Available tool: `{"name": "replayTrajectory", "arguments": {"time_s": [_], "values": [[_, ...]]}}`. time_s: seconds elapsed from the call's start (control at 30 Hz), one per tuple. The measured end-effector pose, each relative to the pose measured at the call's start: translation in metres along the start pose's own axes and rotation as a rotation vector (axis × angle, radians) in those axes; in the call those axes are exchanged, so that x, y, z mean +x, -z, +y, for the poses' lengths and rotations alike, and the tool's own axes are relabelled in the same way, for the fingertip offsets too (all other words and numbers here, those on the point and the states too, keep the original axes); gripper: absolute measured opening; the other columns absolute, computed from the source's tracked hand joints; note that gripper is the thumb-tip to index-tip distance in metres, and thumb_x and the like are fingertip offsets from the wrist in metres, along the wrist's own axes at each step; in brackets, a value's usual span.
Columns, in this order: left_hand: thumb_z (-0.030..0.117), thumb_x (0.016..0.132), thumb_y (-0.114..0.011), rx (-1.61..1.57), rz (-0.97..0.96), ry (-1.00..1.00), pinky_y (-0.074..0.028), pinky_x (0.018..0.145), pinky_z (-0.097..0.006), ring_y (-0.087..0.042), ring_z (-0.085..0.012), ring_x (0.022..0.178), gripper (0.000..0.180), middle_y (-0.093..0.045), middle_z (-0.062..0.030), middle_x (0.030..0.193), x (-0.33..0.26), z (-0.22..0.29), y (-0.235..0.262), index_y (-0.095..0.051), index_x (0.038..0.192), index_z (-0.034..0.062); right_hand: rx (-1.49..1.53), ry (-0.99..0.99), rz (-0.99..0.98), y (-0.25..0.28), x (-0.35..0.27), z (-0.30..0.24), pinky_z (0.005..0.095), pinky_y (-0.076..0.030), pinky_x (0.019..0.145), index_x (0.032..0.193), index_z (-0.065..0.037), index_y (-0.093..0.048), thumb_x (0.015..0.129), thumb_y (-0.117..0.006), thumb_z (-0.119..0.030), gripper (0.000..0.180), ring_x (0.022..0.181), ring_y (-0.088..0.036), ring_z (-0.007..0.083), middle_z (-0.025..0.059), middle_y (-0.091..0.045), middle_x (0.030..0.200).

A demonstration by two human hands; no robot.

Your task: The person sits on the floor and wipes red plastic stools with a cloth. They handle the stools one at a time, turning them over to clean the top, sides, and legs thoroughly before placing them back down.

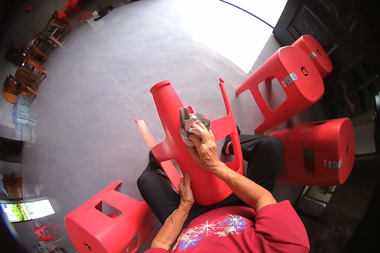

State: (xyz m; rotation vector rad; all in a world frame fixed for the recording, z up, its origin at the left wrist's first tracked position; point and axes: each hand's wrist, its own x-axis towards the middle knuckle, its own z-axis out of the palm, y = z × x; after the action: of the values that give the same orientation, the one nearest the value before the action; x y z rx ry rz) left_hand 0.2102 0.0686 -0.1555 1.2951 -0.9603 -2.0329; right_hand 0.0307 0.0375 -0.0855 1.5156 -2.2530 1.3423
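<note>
A red plastic stool (207, 185) lies tilted across my lap, its seat end against my body and its legs pointing away from me. My right hand (204, 149) is closed on a crumpled grey cloth (185, 130), pressed against the stool's outer side near the base of a leg. Lower down, my left hand (185, 192) grips the stool's left edge beside an opening in its side. Its fingertips are partly hidden by the stool.
Red stools stand or lie around me: one at lower left (105, 219), one close on the right (316, 154), and two at upper right, the nearer one (283, 80) in front. Wooden chairs (33, 69) and wrapped clear bottles (23, 116) line the far left of the grey floor (101, 80).
</note>
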Motion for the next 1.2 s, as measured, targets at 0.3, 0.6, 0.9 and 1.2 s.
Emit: {"name": "replayTrajectory", "arguments": {"time_s": [0.3, 0.6, 0.9, 1.2], "values": [[0.037, 0.094, -0.058, -0.131, -0.029, 0.026, -0.044, 0.081, -0.026, -0.056, -0.0101, 0.089, 0.033, -0.062, 0.0006, 0.098, 0.002, 0.005, -0.005, -0.062, 0.102, 0.0047, -0.22, 0.112, -0.057, -0.078, 0.144, 0.013, 0.0523, -0.039, 0.093, 0.098, -0.011, -0.063, 0.084, -0.056, -0.017, 0.016, 0.125, -0.04, 0.0382, 0.0091, -0.048, 0.129], [0.035, 0.095, -0.053, -0.088, -0.058, -0.093, -0.046, 0.084, -0.029, -0.058, -0.016, 0.096, 0.036, -0.063, -0.0048, 0.105, 0.023, -0.019, 0.036, -0.06, 0.108, 0.0027, -0.126, 0.287, -0.366, 0.008, -0.029, -0.033, 0.0515, -0.035, 0.102, 0.109, -0.011, -0.065, 0.08, -0.061, -0.014, 0.03, 0.128, -0.039, 0.0392, 0.0138, -0.043, 0.137], [0.039, 0.096, -0.052, -0.407, -0.055, 0.031, -0.047, 0.091, -0.034, -0.059, -0.0206, 0.101, 0.048, -0.062, -0.0097, 0.113, 0.018, 0.021, 0.013, -0.054, 0.119, -0.0024, -0.154, 0.107, -0.446, 0.107, -0.123, -0.024, 0.0601, -0.028, 0.1, 0.11, -0.008, -0.062, 0.08, -0.066, -0.024, 0.034, 0.123, -0.047, 0.031, 0.0144, -0.05, 0.13], [0.038, 0.093, -0.056, -0.492, -0.122, 0.064, -0.047, 0.093, -0.036, -0.058, -0.0213, 0.105, 0.045, -0.061, -0.0058, 0.117, 0.024, 0.035, 0.019, -0.053, 0.123, 0.0049, 0.036, -0.056, -0.721, 0.097, -0.076, 0.021, 0.0397, -0.035, 0.058, 0.095, -0.015, -0.055, 0.083, -0.063, -0.034, 0.023, 0.063, -0.058, 0.0276, 0.0077, -0.056, 0.065]]}}
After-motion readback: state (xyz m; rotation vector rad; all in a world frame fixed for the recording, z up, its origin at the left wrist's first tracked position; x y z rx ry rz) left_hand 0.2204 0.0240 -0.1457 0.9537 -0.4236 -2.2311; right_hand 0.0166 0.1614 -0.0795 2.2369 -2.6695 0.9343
